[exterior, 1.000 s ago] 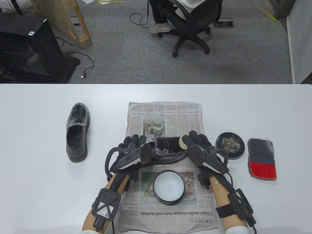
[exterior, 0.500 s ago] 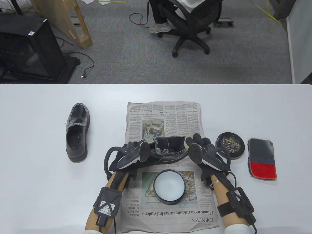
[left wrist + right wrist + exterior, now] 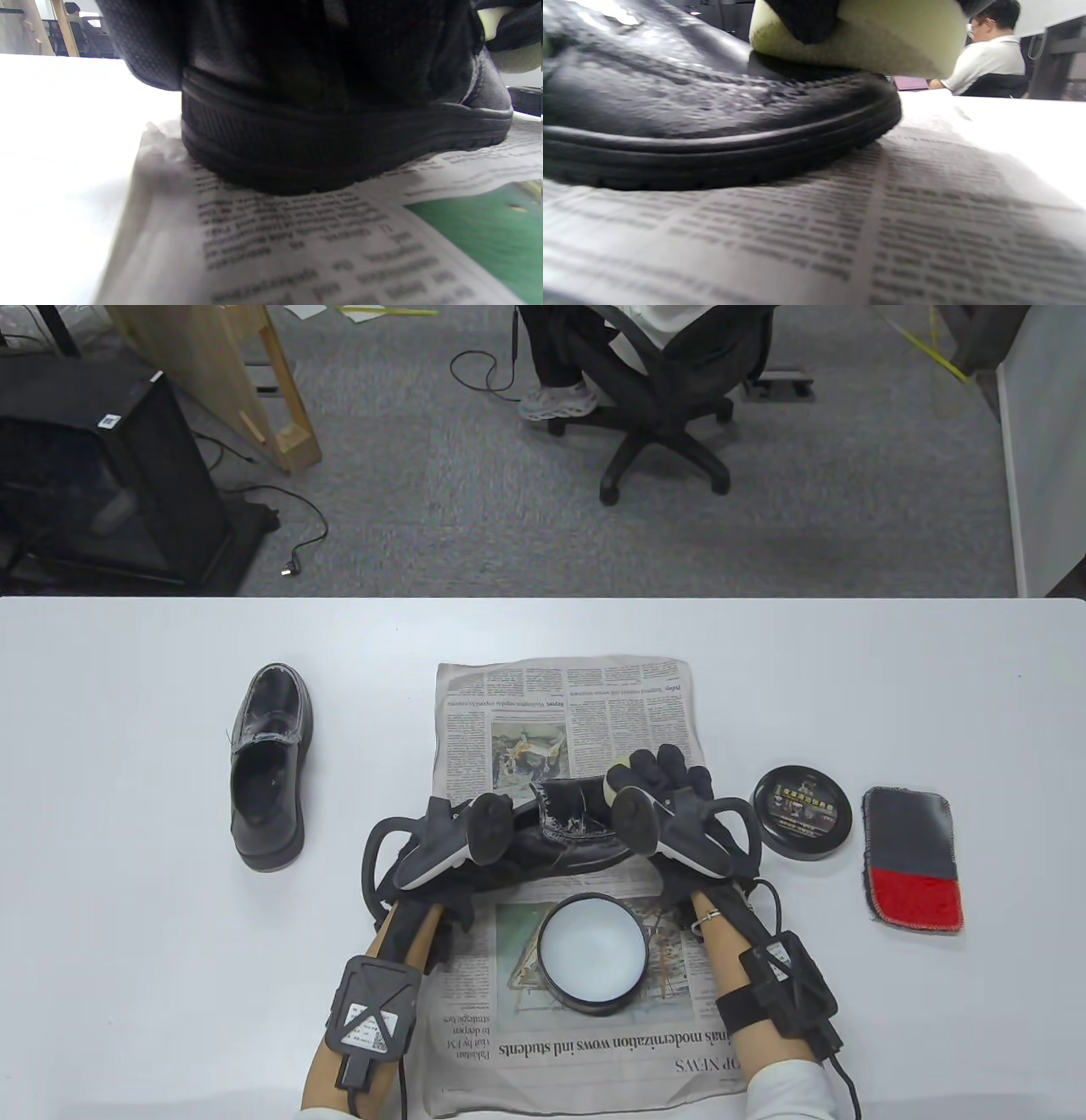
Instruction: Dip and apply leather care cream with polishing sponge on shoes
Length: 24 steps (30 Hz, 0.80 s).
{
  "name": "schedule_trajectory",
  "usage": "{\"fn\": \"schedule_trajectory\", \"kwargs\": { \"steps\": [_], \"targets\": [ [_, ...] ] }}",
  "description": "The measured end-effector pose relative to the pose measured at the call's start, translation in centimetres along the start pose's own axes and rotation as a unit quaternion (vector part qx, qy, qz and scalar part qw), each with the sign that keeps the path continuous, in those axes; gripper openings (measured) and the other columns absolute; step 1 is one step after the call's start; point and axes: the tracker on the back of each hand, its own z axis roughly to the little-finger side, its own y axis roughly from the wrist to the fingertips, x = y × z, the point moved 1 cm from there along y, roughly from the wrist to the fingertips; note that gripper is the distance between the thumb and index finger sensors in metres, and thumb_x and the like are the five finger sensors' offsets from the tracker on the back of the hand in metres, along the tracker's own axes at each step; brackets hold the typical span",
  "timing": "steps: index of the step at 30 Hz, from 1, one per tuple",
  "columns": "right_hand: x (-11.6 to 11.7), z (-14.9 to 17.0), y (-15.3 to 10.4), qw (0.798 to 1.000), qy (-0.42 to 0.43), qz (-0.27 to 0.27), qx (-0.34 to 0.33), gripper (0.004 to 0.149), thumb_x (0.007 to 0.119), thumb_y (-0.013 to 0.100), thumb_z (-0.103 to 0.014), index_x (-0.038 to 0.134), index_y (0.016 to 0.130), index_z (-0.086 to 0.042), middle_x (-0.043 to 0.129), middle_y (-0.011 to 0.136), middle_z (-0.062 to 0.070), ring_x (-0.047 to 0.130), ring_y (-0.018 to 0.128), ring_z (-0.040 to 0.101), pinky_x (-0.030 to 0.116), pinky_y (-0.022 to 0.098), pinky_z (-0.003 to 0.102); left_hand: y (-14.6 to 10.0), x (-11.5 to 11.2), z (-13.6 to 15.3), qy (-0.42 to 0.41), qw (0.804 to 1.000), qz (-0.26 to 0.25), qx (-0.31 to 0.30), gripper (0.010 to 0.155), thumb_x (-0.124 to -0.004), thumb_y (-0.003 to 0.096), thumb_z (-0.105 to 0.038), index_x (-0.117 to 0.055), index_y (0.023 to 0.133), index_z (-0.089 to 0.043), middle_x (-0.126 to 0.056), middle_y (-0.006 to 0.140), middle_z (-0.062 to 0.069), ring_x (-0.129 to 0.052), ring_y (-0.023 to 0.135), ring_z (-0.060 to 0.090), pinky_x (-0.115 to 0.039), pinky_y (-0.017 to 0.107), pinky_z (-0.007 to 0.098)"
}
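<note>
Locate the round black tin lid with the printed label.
In the table view, the round black tin lid lies on the white table, right of the right hand, left of the grey-and-red cloth.

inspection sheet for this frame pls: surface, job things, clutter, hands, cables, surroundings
Surface: white table, newspaper spread at centre.
Job's things: shoe on the newspaper; open cream tin in front of it; yellow sponge on the shoe's toe; second shoe at left.
Clutter: tin lid and red-grey cloth at right.
Hands: left hand holds the shoe's heel end; right hand presses the sponge down.
Cables: glove leads along both forearms; floor cable.
Surroundings: grey carpet, seated person on an office chair.
</note>
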Motion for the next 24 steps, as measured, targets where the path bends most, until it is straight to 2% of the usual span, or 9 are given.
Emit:
{"fn": "schedule_trajectory", "kwargs": {
  "steps": [4,7,13,18,24],
  "targets": [
    [0.2,1.5,-0.9,1.0,-0.005,-0.001,-0.001,0.05,0.064,0.06,-0.025,0.046,0.105,-0.035,0.052,0.116,0.007,0.061,0.105,0.035,0.062,0.074,0.048,0.1,0.0,0.2,-0.014,1.0,0.0,0.006,0.086,-0.087,0.0343,-0.057,-0.055,0.11,-0.031,-0.076,0.112,0.0,-0.08,0.097,0.03,-0.075,0.069,0.05],
    [0.4,1.9,-2.4,1.0,-0.008,0.004,-0.016,0.051,0.065,0.059,-0.024,0.046,0.106,-0.032,0.053,0.115,0.01,0.068,0.102,0.036,0.068,0.072,0.046,0.1,0.0,0.2,-0.017,1.0,0.002,0.009,0.086,-0.087,0.0343,-0.057,-0.056,0.11,-0.031,-0.076,0.112,0.001,-0.08,0.097,0.031,-0.075,0.069,0.05],
    [0.0,-0.7,-5.0,0.996,-0.034,0.036,-0.076,0.05,0.066,0.059,-0.022,0.052,0.106,-0.028,0.055,0.114,0.014,0.071,0.098,0.041,0.072,0.07,0.046,0.2,-0.1,0.3,-0.024,1.0,0.005,0.002,0.086,-0.088,0.0341,-0.056,-0.056,0.11,-0.031,-0.076,0.112,0.001,-0.079,0.098,0.031,-0.074,0.07,0.051],
    [-1.1,-3.3,-3.5,0.995,0.011,0.035,-0.088,0.049,0.066,0.06,-0.021,0.053,0.107,-0.026,0.054,0.115,0.011,0.061,0.103,0.045,0.066,0.071,0.054,0.2,-0.1,0.4,-0.034,0.999,0.007,-0.001,0.086,-0.088,0.0344,-0.055,-0.056,0.11,-0.031,-0.075,0.113,0.001,-0.079,0.099,0.031,-0.074,0.071,0.051],
    [-1.3,-3.4,0.0,0.999,-0.002,0.0,-0.033,0.05,0.063,0.061,-0.023,0.047,0.108,-0.028,0.053,0.116,0.01,0.06,0.104,0.042,0.067,0.071,0.051,0.2,-0.3,0.6,-0.046,0.999,0.007,0.0,0.086,-0.088,0.035,-0.055,-0.056,0.11,-0.03,-0.075,0.113,0.001,-0.079,0.099,0.031,-0.075,0.07,0.052]
  ]
}}
